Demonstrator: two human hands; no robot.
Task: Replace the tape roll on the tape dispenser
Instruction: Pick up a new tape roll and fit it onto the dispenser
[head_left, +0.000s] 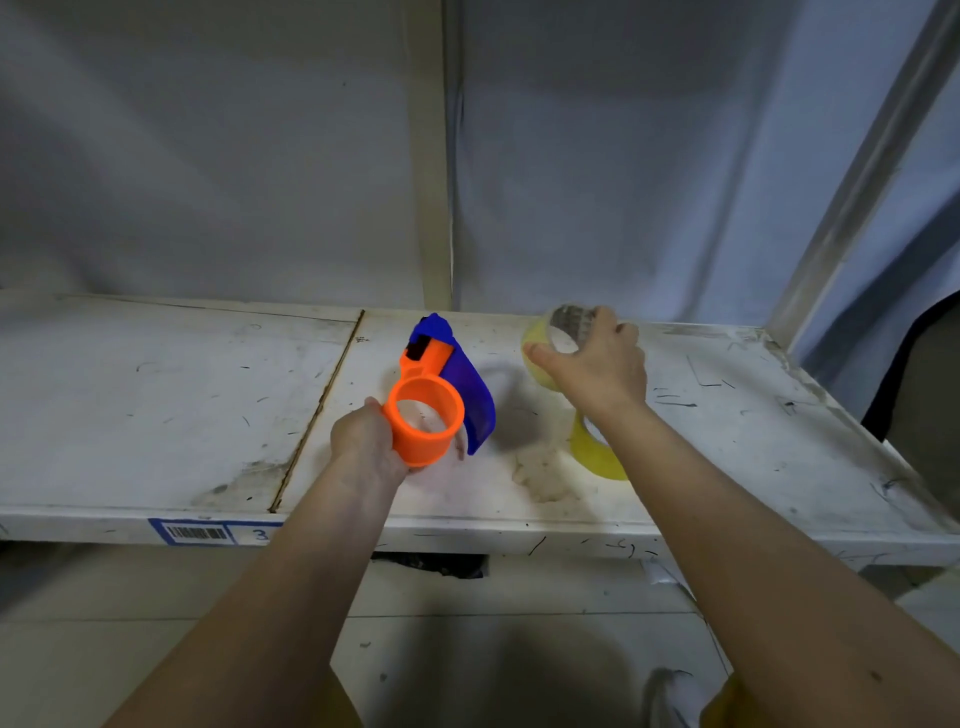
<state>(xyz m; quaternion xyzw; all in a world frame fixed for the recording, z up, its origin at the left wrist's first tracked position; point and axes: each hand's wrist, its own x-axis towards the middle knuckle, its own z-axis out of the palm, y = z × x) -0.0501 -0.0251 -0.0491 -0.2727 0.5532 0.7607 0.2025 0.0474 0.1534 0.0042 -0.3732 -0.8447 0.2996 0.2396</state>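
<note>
**Empty dispenser in the left hand, tape roll in the right**

The left hand (370, 437) grips an orange and blue plastic tape dispenser (436, 387) by its orange round hub, thumb on the near-left side and fingers (459, 448) wrapped under and around the hub. The hub is empty and you can see straight through it. The dispenser's blue curved guard sweeps along its right side, and its blue tip points toward the far edge.

The right hand (597, 366) closes on a yellowish translucent tape roll with a grey cardboard core (556, 332), thumb on the near-left rim and the other fingers curled over the far-right rim. This roll is to the right of the dispenser, apart from it; whether it is lifted or resting cannot be told.

A second yellow translucent tape roll (597, 453) lies nearer, partly hidden under the right forearm.

Everything sits over a scuffed white surface (156, 395) with a seam left of the dispenser. A blue barcode label (208, 532) marks its near edge. Grey fabric (208, 156) hangs behind.
</note>
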